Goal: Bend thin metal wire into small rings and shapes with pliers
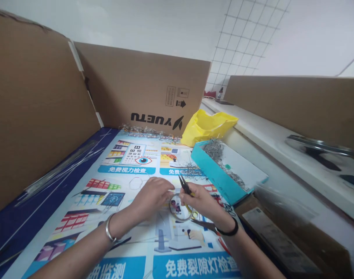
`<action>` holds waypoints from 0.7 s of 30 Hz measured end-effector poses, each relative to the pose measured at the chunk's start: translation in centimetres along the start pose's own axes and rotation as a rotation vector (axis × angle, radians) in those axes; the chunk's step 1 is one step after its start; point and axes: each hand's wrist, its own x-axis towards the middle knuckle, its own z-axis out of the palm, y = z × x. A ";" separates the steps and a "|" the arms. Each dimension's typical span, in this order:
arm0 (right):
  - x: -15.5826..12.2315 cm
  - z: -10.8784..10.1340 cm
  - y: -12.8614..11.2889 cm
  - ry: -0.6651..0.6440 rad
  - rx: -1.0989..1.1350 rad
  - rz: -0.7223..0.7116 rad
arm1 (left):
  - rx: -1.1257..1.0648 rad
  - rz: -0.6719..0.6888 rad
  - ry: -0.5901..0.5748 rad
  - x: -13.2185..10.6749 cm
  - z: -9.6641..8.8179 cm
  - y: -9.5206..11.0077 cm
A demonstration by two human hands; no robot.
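Observation:
My right hand (198, 198) is closed around dark needle-nose pliers (185, 185), whose jaws point up and away. Just below its fingers is a pale thin-rimmed ring (171, 212), with the printed sheet showing through its middle. My left hand (155, 195) has its fingers curled and pinched together at the ring's upper left; what they hold is hidden. A dark pointed tool (204, 224) lies under my right wrist. On the sheet beyond my left hand sits a thin wire loop (136, 183).
A blue box (213, 176) holding tangled wire pieces stands at the right, with a yellow bag (206, 126) behind it. More wire bits (147, 131) line the back edge. Cardboard panels (142, 85) wall the left and back. An open carton (293, 240) sits lower right.

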 end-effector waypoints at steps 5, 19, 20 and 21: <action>-0.3 -1.0 -0.7 -0.073 -0.252 -0.009 | 0.108 -0.060 -0.213 -0.7 1.1 0.7; 0.6 -0.9 3.7 0.052 -1.023 0.123 | -0.445 -0.327 -0.107 -0.5 0.7 0.5; 0.3 -1.4 3.7 0.029 -1.023 0.105 | -0.474 -0.334 -0.111 -0.5 0.7 0.4; -0.2 -2.0 3.6 0.009 -1.021 0.091 | -0.499 -0.340 -0.116 -0.5 0.8 0.4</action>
